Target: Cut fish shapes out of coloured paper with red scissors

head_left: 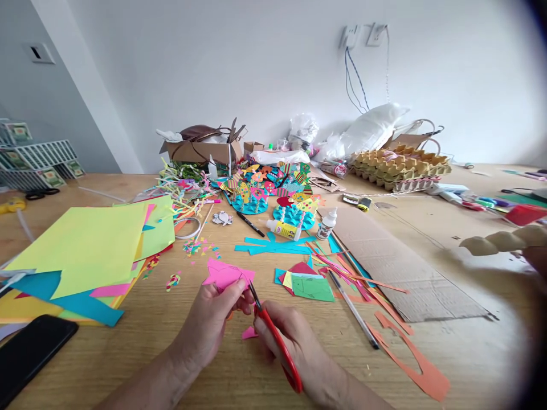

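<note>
My left hand (209, 319) pinches a piece of pink paper (226, 274) with drawn lines on it, thumb on top. In my right hand (294, 336) is a pair of red-handled scissors (277, 341), its blades at the right edge of the pink paper. A small pink scrap (249, 332) lies on the table beneath the hands. Just beyond the scissors sits a small stack of coloured paper pieces, with a green piece (313, 288) on top bearing a drawn outline. A pen (354, 310) lies to the right of my right hand.
Coloured paper sheets (85, 245) and a black phone (36, 356) lie at left. Glue bottles (327, 224) and blue bases with paper fish (294, 213) stand ahead. A cardboard sheet (393, 262) lies right. At the far right, another person's hand (536, 256) holds an egg-carton strip (499, 241).
</note>
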Motion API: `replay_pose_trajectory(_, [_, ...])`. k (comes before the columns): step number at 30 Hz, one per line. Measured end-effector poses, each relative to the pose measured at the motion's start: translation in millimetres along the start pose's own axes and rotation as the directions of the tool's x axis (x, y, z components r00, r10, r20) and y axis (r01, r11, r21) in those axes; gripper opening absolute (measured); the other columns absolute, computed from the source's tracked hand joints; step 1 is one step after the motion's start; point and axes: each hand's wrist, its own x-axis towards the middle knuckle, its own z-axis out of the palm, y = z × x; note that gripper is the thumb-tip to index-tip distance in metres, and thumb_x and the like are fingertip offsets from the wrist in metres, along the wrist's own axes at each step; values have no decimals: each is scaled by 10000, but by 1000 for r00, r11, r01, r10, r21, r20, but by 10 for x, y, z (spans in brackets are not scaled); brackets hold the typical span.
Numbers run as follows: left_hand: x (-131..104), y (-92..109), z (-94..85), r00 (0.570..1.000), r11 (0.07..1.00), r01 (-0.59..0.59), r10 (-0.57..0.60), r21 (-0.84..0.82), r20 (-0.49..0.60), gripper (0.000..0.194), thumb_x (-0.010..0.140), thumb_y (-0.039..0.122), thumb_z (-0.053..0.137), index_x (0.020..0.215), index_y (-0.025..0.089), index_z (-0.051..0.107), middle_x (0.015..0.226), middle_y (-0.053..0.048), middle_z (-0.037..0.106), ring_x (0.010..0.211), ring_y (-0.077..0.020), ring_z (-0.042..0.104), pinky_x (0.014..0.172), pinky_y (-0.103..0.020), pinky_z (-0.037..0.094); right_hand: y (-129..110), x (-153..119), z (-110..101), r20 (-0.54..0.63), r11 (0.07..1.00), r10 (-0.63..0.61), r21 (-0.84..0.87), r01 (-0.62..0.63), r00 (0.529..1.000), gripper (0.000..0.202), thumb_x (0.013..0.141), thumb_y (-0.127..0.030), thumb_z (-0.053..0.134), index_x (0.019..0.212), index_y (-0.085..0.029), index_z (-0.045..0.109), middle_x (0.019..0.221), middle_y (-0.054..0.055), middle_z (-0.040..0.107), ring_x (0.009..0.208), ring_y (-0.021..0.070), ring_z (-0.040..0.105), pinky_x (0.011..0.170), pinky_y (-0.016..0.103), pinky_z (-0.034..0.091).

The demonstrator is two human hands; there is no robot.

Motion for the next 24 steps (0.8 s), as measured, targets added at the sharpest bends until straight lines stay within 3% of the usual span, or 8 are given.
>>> replay_pose_trajectory(24, [-32,-44,17,1000,998,13,-15,69,26,214,734,247,575,550,147,616,508,17,596,518,-106,536,545,-206,444,41,1,30,5,998,14,67,-14,1000,349,881,-423,410,673,-154,489,526,-48,399,479,77,357,430,183,251])
